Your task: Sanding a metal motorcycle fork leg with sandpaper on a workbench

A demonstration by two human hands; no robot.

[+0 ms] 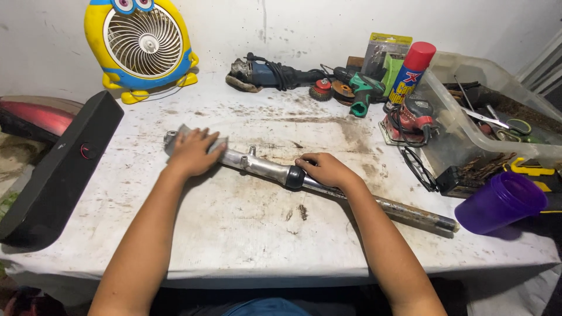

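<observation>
A long metal fork tube point(263, 166) with a black seal ring lies diagonally across the stained white table point(234, 234). My left hand point(192, 152) presses a small grey abrasive sheet point(218, 142) flat onto the tube's silver upper end. My right hand point(326, 169) grips the tube just right of the black ring. The tube's rusty lower end point(418, 213) reaches toward the table's right side.
A yellow cartoon-shaped fan point(140, 44) stands at the back left, a long black speaker point(55, 169) at the left edge. An angle grinder point(269, 74), green drill point(363, 90), red-capped spray can point(410, 73), sander point(410, 120), clear tool bin point(497, 111) and purple cup point(500, 202) crowd the right.
</observation>
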